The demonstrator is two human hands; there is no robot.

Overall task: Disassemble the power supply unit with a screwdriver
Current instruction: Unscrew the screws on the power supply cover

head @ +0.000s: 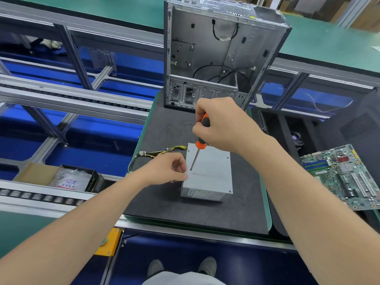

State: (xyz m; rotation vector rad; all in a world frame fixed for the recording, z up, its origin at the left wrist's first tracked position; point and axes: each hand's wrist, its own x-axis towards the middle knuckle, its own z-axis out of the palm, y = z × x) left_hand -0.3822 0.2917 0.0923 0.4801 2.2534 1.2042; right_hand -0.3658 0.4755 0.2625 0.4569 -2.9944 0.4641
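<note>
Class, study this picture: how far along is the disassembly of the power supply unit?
Done: the power supply unit lies on the mat, outside the computer case. In hand: the right hand holds the screwdriver tip-down over its cover, left hand at its edge. Left: the cover is still on.

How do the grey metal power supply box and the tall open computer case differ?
The grey metal power supply box lies flat, closed; the tall open computer case stands upright, side off. The box is smaller than the case. The box trails yellow wires; the case holds black cables. Both are grey metal.
</note>
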